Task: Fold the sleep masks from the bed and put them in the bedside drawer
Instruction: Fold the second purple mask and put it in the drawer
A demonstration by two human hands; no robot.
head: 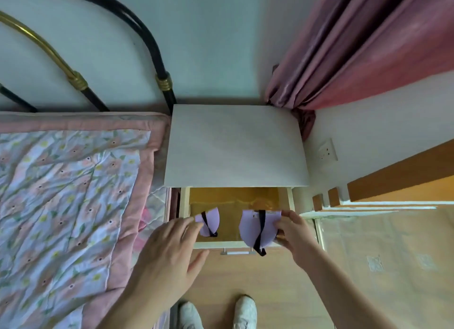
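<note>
The bedside drawer (pixel 184 207) is pulled out, showing a yellow-brown bottom. A folded lilac sleep mask (pixel 213 219) with a black strap lies in its left part. My left hand (pixel 172 252) reaches to it with fingers spread, fingertips touching the mask's left edge. A second folded lilac sleep mask (pixel 253 228) with a black strap hangs over the drawer's right front, its strap dangling past the front edge. My right hand (pixel 293 232) pinches this mask's right edge.
The white bedside table top (pixel 235 144) sits above the drawer. The bed with a floral quilt (pixel 61 193) is on the left, its metal headboard (pixel 152 48) behind. Pink curtains (pixel 356 45) hang at the right. My shoes (pixel 216 314) stand on the wooden floor.
</note>
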